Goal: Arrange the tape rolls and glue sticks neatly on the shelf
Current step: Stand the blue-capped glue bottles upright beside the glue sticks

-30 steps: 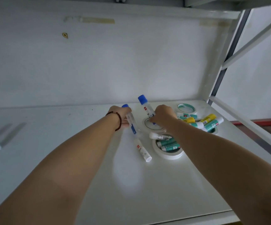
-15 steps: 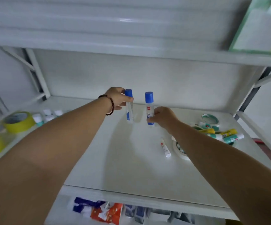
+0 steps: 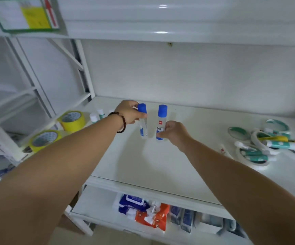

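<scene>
White metal shelving fills the view, and the white middle shelf board (image 3: 143, 167) carries the work. No box or tray stands on it; the nearest thing to containers are the white tape rolls (image 3: 254, 156) lying flat at the right end, with green-and-white glue sticks (image 3: 281, 145) lying in and across their rings beside a yellow glue stick (image 3: 273, 138) and a thin teal-edged tape roll (image 3: 238, 132).

Near the middle of the board, the left hand (image 3: 128, 113), with a dark bead bracelet (image 3: 120, 122) at the wrist, grips the left clear glue bottle with a blue cap (image 3: 142, 123) by its upper body. The right hand (image 3: 174, 132) pinches the right clear glue bottle with a blue cap (image 3: 161, 125) low on its body. Both bottles are upright, side by side and apart; whether their bases touch the board cannot be told.

On the left end sit two wide yellow tape rolls (image 3: 72, 121) on their sides, with small white-capped glue sticks (image 3: 97, 115) behind them. Below, the lower shelf (image 3: 97, 200) holds blue wipe packs (image 3: 132, 204) and an orange packet (image 3: 153, 218). A green-framed sign (image 3: 23, 14) with a yellow patch and red arrow hangs above; its writing is too blurred to read, as are the bottle labels.
</scene>
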